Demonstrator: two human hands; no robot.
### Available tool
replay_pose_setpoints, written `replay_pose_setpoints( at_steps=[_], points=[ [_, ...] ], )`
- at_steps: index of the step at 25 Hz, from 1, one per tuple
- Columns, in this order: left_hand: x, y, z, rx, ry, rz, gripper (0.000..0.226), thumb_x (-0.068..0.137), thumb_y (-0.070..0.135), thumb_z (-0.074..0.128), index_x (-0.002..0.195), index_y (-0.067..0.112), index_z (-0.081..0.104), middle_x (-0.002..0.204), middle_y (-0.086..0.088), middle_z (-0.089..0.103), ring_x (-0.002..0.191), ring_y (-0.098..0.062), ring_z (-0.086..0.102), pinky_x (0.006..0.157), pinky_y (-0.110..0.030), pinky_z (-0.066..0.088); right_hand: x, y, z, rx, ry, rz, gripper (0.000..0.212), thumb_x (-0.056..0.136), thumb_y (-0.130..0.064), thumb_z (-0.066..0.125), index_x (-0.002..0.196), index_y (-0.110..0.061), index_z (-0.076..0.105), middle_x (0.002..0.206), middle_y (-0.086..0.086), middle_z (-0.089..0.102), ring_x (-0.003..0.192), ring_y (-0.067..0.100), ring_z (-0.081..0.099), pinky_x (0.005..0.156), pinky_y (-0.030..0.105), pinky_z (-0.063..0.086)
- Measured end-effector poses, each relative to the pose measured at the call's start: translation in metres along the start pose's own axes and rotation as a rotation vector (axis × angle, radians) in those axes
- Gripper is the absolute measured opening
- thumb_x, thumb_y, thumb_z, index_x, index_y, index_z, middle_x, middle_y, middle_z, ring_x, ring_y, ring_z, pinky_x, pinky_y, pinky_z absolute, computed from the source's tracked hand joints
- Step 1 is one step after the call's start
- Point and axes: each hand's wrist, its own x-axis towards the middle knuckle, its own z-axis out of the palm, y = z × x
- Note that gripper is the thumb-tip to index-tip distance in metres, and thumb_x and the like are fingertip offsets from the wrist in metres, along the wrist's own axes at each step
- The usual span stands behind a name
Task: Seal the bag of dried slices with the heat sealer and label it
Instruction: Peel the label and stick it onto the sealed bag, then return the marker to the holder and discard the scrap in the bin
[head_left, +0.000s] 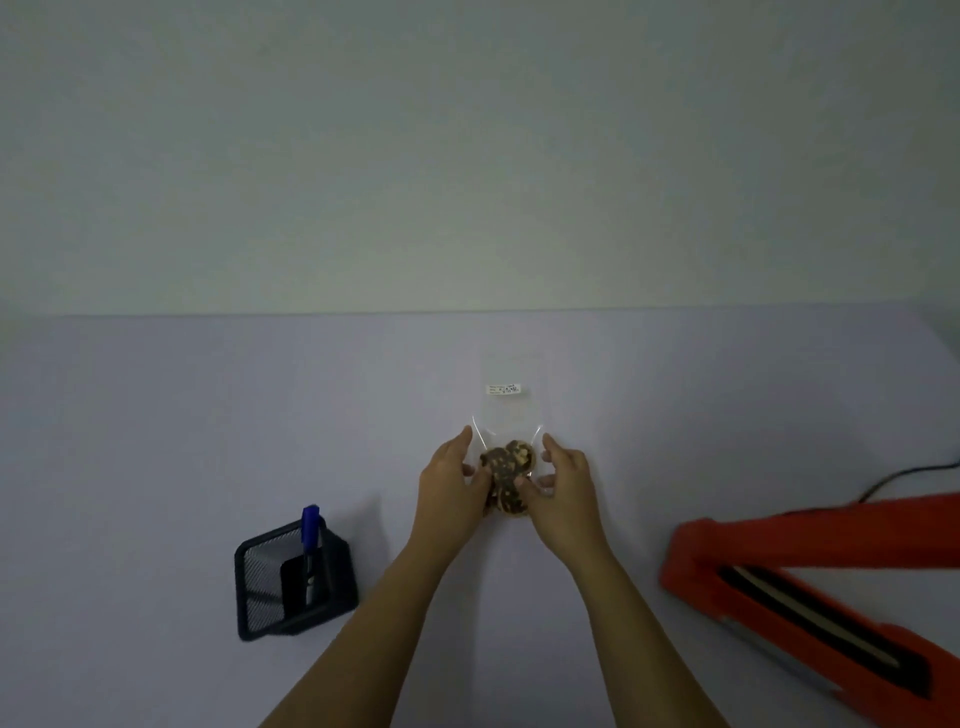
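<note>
A clear plastic bag (514, 410) lies flat on the pale table, its far end pointing away from me. Brown dried slices (508, 470) are bunched at its near end. A small white label (503, 389) with writing sits on the bag's upper part. My left hand (451, 480) grips the bag's near left side and my right hand (563, 486) grips its near right side, fingers curled around the slices. The orange heat sealer (789, 587) stands at the right with its arm raised.
A black mesh pen holder (293, 579) with a blue pen (310, 527) stands to the left of my arms. A black cable (904, 475) runs from the sealer toward the right edge. A plain wall rises behind the table's far edge.
</note>
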Motion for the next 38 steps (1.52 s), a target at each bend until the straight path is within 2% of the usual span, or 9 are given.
replay_pose_setpoints(
  at_steps=[2,6,13,16,20,23,27,32,38],
  points=[
    [0.025,0.002,0.007,-0.019,0.007,-0.022,0.053,0.092,0.011,0.052,0.142,0.012,0.034,0.137,-0.010,0.047,0.093,-0.009,0.050,0.085,-0.024,0.047,0.027,0.000,0.003,0.005,0.005,0.009,0.061,0.086,-0.009,0.059,0.140,-0.010,0.032,0.130,0.009,0.037,0.102,0.019,0.052,0.088,0.027,0.047],
    [0.068,-0.003,0.013,-0.020,0.018,-0.074,0.055,0.091,0.012,0.051,0.142,0.011,0.033,0.138,-0.011,0.046,0.099,-0.017,0.056,0.092,-0.029,0.047,0.070,0.002,0.012,0.010,-0.006,0.036,0.061,0.087,-0.010,0.058,0.141,-0.010,0.030,0.132,0.009,0.037,0.090,0.013,0.052,0.086,0.026,0.047],
    [0.097,-0.009,0.016,0.028,-0.002,-0.075,0.056,0.092,0.013,0.051,0.143,0.010,0.030,0.142,-0.011,0.043,0.114,-0.020,0.052,0.098,-0.027,0.041,0.100,0.002,0.022,-0.016,-0.006,0.049,0.059,0.088,-0.014,0.057,0.141,-0.009,0.031,0.135,0.009,0.035,0.091,0.011,0.050,0.082,0.020,0.042],
    [0.103,-0.008,0.016,0.022,-0.004,-0.087,0.056,0.092,0.012,0.051,0.143,0.009,0.030,0.142,-0.012,0.042,0.120,-0.022,0.049,0.102,-0.031,0.041,0.106,0.002,0.022,-0.014,-0.006,0.052,0.059,0.087,-0.015,0.057,0.141,-0.009,0.032,0.135,0.010,0.035,0.098,0.014,0.051,0.088,0.024,0.044],
    [0.098,-0.007,0.017,0.056,-0.012,-0.085,0.056,0.093,0.016,0.050,0.144,0.007,0.028,0.144,-0.014,0.039,0.126,-0.026,0.045,0.106,-0.034,0.037,0.104,0.005,0.022,-0.043,-0.004,0.065,0.062,0.087,-0.018,0.057,0.142,-0.008,0.030,0.137,0.012,0.033,0.121,0.023,0.045,0.096,0.027,0.040],
    [0.087,0.001,0.008,0.095,0.026,-0.039,0.055,0.095,0.016,0.048,0.144,0.004,0.025,0.147,-0.016,0.035,0.131,-0.028,0.039,0.110,-0.036,0.031,0.094,-0.002,0.021,-0.150,0.085,-0.044,0.058,0.089,-0.020,0.056,0.140,-0.006,0.033,0.135,0.016,0.036,0.126,0.027,0.038,0.100,0.026,0.032],
    [0.059,0.024,-0.024,0.122,0.132,0.042,0.055,0.095,0.012,0.045,0.145,0.003,0.022,0.150,-0.015,0.029,0.137,-0.027,0.028,0.111,-0.028,0.021,0.069,-0.026,0.025,-0.252,0.142,-0.232,0.045,0.092,-0.015,0.050,0.135,-0.006,0.040,0.130,0.016,0.044,0.121,0.029,0.041,0.097,0.027,0.034],
    [-0.007,0.021,-0.087,0.195,0.348,0.075,0.056,0.096,0.015,0.045,0.145,0.002,0.021,0.151,-0.015,0.027,0.135,-0.029,0.028,0.108,-0.030,0.023,0.020,-0.034,0.067,-0.493,-0.068,-0.421,0.045,0.096,-0.018,0.039,0.139,-0.005,0.034,0.145,0.014,0.037,0.136,0.028,0.029,0.112,0.038,0.026],
    [-0.072,-0.032,-0.118,0.343,0.397,-0.205,0.070,0.096,0.034,0.044,0.146,-0.001,0.011,0.154,-0.018,0.015,0.141,-0.030,0.013,0.114,-0.034,0.016,-0.023,0.010,0.101,-0.796,-0.304,-0.481,0.065,0.092,-0.045,0.007,0.146,-0.010,0.011,0.157,0.007,0.008,0.145,0.021,0.003,0.116,0.036,0.006]
  ],
)
